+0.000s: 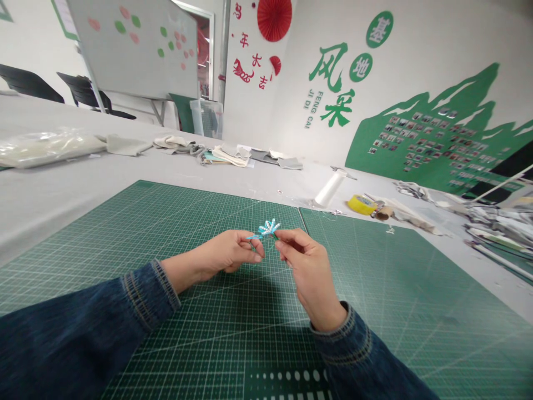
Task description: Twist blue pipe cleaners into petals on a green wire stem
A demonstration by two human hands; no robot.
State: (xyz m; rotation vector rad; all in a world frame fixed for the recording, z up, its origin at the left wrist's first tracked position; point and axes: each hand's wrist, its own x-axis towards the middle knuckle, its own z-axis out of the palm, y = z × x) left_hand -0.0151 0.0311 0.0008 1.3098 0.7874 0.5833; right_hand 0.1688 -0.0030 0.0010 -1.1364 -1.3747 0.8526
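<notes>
Your fingertips (255, 243) are pinching a small blue-and-white wire sprig (268, 228) from both sides, your left hand (225, 253) and right hand (310, 272) keeping it raised above the green cutting mat (125, 239), while a white spool (330, 189) and yellow tape roll (361, 204) are sitting beyond.

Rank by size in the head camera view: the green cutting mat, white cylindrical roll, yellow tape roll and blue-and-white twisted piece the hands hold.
1. Green cutting mat.
2. Tie, unranked: white cylindrical roll, yellow tape roll, blue-and-white twisted piece; they look alike; the piece sits nearer.
</notes>
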